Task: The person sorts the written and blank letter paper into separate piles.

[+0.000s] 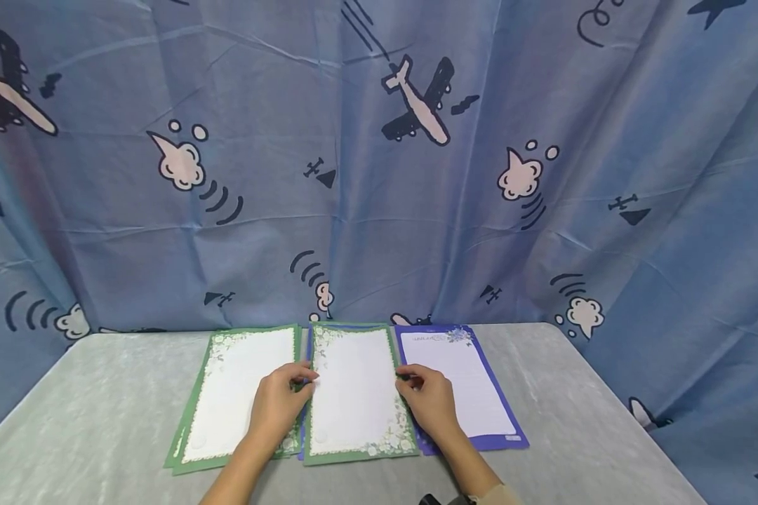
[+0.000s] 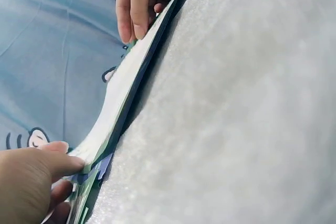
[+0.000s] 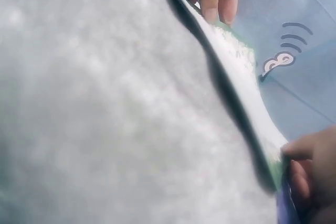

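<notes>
In the middle of the table lies a green-bordered sheet of stationery paper (image 1: 354, 393) with a blank white centre and floral corners. My left hand (image 1: 281, 396) pinches its left edge between thumb and fingers; the left wrist view shows the thumb (image 2: 71, 165) on top. At the opposite edge, my right hand (image 1: 429, 400) grips the paper with curled fingers, and the right wrist view shows this hand (image 3: 315, 161) at the sheet's border. Seen from the side, the sheet's near edge bows slightly. Purple edges peek out beneath it.
Left of the middle sheet, more green-bordered sheets (image 1: 240, 393) overlap, partly under my left forearm. A purple-bordered sheet (image 1: 474, 386) lies to the right, partly behind my right hand. All rest on a pale grey cloth-covered table (image 1: 120, 400). A blue patterned curtain (image 1: 278, 210) hangs behind.
</notes>
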The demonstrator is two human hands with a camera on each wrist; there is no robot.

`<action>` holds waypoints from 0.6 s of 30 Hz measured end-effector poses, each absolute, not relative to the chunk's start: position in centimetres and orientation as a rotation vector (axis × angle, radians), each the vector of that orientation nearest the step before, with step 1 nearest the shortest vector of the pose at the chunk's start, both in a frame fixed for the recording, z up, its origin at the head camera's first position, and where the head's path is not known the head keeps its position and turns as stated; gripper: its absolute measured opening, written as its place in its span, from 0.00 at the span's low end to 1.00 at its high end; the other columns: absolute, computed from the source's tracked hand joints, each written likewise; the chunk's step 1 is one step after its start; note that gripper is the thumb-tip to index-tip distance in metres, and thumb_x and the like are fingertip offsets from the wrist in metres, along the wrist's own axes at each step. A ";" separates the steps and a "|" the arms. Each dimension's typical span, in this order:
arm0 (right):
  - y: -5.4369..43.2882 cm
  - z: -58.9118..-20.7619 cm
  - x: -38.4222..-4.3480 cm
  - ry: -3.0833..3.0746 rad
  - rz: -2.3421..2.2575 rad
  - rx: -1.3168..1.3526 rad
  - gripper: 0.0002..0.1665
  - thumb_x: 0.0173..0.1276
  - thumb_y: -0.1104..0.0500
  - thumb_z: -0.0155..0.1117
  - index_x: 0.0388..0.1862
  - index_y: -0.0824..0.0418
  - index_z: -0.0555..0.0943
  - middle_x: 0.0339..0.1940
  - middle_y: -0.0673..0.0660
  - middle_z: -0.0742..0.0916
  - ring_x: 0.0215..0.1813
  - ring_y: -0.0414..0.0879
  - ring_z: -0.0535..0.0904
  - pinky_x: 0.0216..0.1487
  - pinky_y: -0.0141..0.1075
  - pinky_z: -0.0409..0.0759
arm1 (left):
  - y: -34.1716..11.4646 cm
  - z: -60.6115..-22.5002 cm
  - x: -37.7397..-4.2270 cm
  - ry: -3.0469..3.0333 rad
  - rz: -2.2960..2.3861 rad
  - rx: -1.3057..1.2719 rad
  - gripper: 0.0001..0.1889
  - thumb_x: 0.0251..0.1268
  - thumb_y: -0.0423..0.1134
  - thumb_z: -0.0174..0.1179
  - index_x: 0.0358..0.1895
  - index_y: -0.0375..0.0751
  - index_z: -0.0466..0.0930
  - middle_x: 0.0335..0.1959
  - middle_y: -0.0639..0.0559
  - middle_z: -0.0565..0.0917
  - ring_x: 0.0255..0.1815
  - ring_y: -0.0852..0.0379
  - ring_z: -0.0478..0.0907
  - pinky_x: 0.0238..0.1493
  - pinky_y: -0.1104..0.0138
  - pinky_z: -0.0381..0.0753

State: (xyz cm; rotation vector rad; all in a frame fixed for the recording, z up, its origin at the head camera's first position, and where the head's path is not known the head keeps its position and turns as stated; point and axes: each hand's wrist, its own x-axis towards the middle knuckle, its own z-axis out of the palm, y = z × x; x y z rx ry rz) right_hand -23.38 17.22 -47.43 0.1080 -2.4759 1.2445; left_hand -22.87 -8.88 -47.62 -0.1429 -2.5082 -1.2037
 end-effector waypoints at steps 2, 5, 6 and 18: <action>17.3 -47.4 -23.4 -2.471 1.249 0.114 0.10 0.58 0.67 0.73 0.39 0.60 0.90 0.27 0.52 0.89 0.30 0.35 0.78 0.36 0.28 0.76 | -8.9 -47.6 -22.9 -2.518 -1.208 -0.134 0.08 0.57 0.30 0.72 0.36 0.48 0.90 0.47 0.50 0.90 0.43 0.54 0.86 0.45 0.59 0.85; 17.3 -47.4 -23.4 -2.473 1.270 0.110 0.10 0.57 0.67 0.73 0.39 0.59 0.91 0.26 0.52 0.89 0.29 0.35 0.78 0.35 0.28 0.75 | -8.9 -47.5 -22.8 -2.542 -1.206 -0.113 0.07 0.57 0.31 0.72 0.35 0.49 0.91 0.40 0.52 0.91 0.39 0.57 0.85 0.41 0.62 0.83; 17.2 -47.4 -23.4 -2.480 1.279 0.109 0.10 0.57 0.68 0.73 0.38 0.59 0.91 0.26 0.52 0.88 0.29 0.34 0.77 0.36 0.28 0.75 | -8.9 -47.5 -22.8 -2.548 -1.207 -0.107 0.07 0.57 0.31 0.72 0.35 0.49 0.91 0.38 0.52 0.90 0.38 0.57 0.84 0.41 0.62 0.83; 17.8 -46.6 -23.5 -2.493 1.491 0.066 0.09 0.61 0.67 0.73 0.40 0.58 0.91 0.37 0.56 0.92 0.33 0.35 0.80 0.37 0.28 0.78 | -9.1 -46.9 -22.9 -2.508 -1.346 -0.093 0.06 0.59 0.31 0.70 0.34 0.47 0.91 0.32 0.52 0.90 0.31 0.63 0.80 0.32 0.72 0.78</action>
